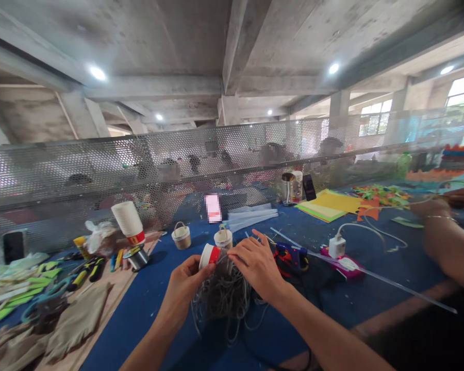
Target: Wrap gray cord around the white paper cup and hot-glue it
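Observation:
My left hand is closed around a white paper cup with a red band, tipped on its side. The fingertips of my right hand are pinched together beside the cup's red end; what lies between them is too small to make out. Under both hands is a loose tangle of grey cord. Just beyond them stand two small cups with looped handles, one wrapped cup on the left and another white cup partly behind the held one. A blue glue gun lies right of my right hand.
Stacked paper cups and a wire spool stand left, near gloves and scissors. A glue stick and white charger lie right. Another person's arm reaches in. A perforated metal screen borders the back.

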Tool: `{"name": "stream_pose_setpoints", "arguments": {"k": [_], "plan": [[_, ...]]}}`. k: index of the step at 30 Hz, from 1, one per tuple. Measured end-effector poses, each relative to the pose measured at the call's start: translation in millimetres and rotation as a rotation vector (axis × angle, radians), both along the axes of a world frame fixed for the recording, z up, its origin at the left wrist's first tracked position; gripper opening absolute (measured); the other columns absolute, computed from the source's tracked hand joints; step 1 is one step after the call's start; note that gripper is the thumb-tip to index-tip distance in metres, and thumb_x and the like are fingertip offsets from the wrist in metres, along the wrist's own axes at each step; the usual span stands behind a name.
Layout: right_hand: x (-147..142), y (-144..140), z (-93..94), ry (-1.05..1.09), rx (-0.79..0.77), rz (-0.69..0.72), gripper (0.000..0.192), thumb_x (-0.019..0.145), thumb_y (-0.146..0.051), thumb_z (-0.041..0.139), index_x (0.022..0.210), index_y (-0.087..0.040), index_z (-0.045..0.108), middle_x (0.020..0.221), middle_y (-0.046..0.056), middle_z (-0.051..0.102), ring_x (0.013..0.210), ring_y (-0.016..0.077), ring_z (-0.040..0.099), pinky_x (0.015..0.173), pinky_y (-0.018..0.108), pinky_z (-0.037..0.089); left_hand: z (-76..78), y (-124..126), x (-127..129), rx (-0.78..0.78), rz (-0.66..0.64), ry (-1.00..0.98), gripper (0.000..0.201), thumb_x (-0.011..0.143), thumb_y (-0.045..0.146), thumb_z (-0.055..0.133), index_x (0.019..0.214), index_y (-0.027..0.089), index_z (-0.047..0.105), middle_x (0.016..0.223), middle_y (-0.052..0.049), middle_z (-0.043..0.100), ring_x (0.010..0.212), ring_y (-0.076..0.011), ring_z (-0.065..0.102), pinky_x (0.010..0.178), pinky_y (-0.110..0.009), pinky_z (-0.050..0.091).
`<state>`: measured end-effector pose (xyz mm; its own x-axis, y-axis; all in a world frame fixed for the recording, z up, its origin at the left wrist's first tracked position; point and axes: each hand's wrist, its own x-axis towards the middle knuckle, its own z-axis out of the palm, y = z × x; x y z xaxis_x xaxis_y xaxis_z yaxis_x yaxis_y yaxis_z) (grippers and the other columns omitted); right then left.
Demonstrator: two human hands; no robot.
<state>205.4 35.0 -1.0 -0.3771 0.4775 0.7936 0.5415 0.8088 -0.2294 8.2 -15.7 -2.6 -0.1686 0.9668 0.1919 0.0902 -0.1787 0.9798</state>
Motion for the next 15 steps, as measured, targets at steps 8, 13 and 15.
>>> {"name": "stream_pose_setpoints", "arguments": {"k": [8,13,15], "plan": [[-1.2,-0.9,-0.2,-0.008,0.01,-0.022,0.01,0.093,-0.024,0.057,0.092,-0.027,0.067,0.086,-0.002,0.069,0.086,0.0148,0.06,0.111,0.042,0.022,-2.7,2.8,-2.3,0.012,0.007,0.044,0.029,0.07,0.039,0.077,0.086,0.015,0.071,0.077,-0.003,0.069,0.071,-0.0168,0.058,0.065,-0.023,0.042],[-0.5,-1.2,0.7,-0.006,-0.007,-0.022,0.01,0.093,-0.025,0.057,0.091,-0.027,0.067,0.086,-0.002,0.068,0.086,0.015,0.06,0.111,0.043,0.021,-3.3,2.7,-2.1,0.002,-0.007,0.033,0.028,0.07,0.038,0.078,0.085,0.015,0.071,0.075,-0.002,0.069,0.069,-0.0159,0.058,0.065,-0.023,0.042],[-0.6,-1.1,0.9,-0.003,-0.009,-0.018,0.011,0.094,-0.024,0.057,0.091,-0.026,0.067,0.085,-0.001,0.068,0.086,0.0152,0.06,0.111,0.043,0.021,-2.8,2.7,-1.3,0.001,0.0,0.045,0.027,0.07,0.039,0.077,0.083,0.016,0.07,0.072,0.0,0.067,0.066,-0.0151,0.057,0.063,-0.023,0.04]]}}
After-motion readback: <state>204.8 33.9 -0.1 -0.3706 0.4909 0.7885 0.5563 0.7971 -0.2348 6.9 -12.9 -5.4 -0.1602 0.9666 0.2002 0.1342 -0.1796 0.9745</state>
